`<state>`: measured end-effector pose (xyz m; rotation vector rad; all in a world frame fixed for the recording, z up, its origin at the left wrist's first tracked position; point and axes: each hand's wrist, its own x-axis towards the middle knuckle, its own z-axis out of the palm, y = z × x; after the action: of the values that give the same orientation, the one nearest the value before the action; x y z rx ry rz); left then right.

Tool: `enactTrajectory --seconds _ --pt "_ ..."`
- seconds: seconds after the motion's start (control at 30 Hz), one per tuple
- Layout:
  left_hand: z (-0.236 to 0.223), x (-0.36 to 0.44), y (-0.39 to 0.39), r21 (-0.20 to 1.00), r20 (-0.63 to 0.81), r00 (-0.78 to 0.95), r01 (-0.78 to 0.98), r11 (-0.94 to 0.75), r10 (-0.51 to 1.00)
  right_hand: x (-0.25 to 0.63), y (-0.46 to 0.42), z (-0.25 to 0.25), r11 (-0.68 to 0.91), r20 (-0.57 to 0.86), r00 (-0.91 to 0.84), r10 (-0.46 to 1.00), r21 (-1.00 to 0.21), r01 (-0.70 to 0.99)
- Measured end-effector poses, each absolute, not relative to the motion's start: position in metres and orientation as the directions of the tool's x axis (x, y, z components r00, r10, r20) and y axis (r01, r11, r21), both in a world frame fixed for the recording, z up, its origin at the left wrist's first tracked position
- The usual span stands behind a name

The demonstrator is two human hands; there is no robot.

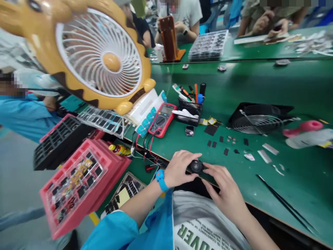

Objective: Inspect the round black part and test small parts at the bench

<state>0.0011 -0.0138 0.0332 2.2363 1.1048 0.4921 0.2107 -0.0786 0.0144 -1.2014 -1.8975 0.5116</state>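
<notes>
At the front edge of the green bench, a small round black device (196, 167) that looks like a watch case is between my two hands. My left hand (179, 169), with a blue band on its wrist, grips the device's left side between thumb and fingers. From the right, my right hand (224, 184) has its fingertips against the other side, with its thumb lower down. Dark tweezers (284, 203) lie to the right of my right hand. Beyond my hands, small black pieces (213, 144) and a square watch-like case (189, 131) rest on the bench.
A red multimeter (162, 119) stands at the left, beside a black tool holder (188, 113). A large yellow fan (111, 62) looms over the upper left. Pink trays (109, 163) of parts are stacked lower left. A black fan (260, 118) sits at the right. Several people work nearby.
</notes>
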Motion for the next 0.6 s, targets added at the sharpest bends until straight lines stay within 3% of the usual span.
enactTrajectory --seconds 0.17,0.3,0.37,0.43,0.6 --pt "0.034 0.003 -0.011 0.66 -0.04 0.607 0.613 -0.435 0.794 0.231 -0.076 0.009 0.42 0.379 -0.193 0.905 -0.719 0.554" --pt "0.035 -0.003 -0.025 0.773 0.06 0.563 0.496 -0.395 0.824 0.246 -0.075 0.005 0.339 0.297 -0.168 0.94 -0.751 0.567" --pt "0.029 -0.012 -0.041 0.888 0.063 0.376 0.403 -0.224 0.925 0.249 -0.076 0.007 0.306 0.271 -0.147 0.951 -0.763 0.57" --pt "0.015 -0.026 -0.059 0.948 -0.105 0.113 0.311 0.065 0.988 0.249 -0.077 0.01 0.277 0.246 -0.133 0.96 -0.776 0.567" --pt "-0.046 -0.068 -0.078 0.842 -0.489 -0.114 0.199 0.502 0.865 0.246 -0.078 0.017 0.209 0.156 -0.143 0.977 -0.811 0.546"
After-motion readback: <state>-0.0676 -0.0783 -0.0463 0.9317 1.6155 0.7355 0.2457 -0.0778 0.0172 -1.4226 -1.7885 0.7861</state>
